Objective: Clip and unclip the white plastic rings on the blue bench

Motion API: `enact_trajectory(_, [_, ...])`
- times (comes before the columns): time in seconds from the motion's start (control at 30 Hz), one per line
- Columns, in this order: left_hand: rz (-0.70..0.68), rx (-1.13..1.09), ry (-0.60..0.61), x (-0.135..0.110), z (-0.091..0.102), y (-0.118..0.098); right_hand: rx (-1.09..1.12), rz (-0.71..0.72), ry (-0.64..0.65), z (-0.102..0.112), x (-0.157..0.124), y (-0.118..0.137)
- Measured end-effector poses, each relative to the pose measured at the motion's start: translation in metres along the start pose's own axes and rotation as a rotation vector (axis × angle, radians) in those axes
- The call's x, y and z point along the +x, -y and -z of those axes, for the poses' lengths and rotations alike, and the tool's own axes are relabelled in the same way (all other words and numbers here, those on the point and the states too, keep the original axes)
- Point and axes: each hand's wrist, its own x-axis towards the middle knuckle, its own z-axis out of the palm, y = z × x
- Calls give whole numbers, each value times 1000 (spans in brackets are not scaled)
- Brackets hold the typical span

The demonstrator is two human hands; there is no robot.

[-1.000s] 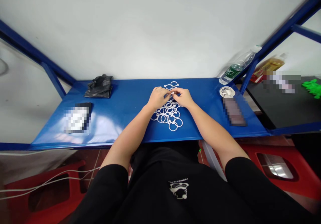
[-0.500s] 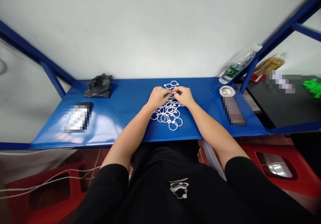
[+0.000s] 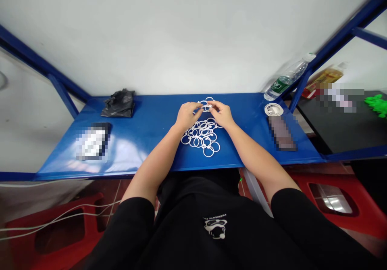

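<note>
Between my two hands, above the blue table top [image 3: 151, 141], is a thin white ring [image 3: 207, 107] with a small white knob at its right side. My right hand [image 3: 223, 115] pinches it near the knob. My left hand [image 3: 188, 116] has its thumb and fingertips bent at the ring's left edge; the exact contact is too small to see clearly. Below my hands lies a loose heap of similar white rings [image 3: 208, 151], overlapping one another. A pair of white rings [image 3: 210, 98] lies beyond my fingertips, partly hidden.
A crumpled black plastic bag [image 3: 119, 103] lies at back left, with a blurred dark-edged item [image 3: 94, 141] nearer. On the right are a leaning water bottle [image 3: 282, 82], a white roll [image 3: 273, 109] and a blurred dark slab [image 3: 282, 133]. Blue frame bars [image 3: 298, 92] flank the table.
My hands have moved slightly apart, the left one a little to the left. The white ring now shows more openly between them. The heap looks unchanged.
</note>
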Motion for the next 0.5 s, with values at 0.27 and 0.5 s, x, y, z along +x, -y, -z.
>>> enact_trajectory(0.27, [175,-119,13,-2,0,15,-124,-17,8,10,4,1])
enact_trajectory(0.5, [-52,-79,154,-4,1,10,-243,98,233,20,1,3])
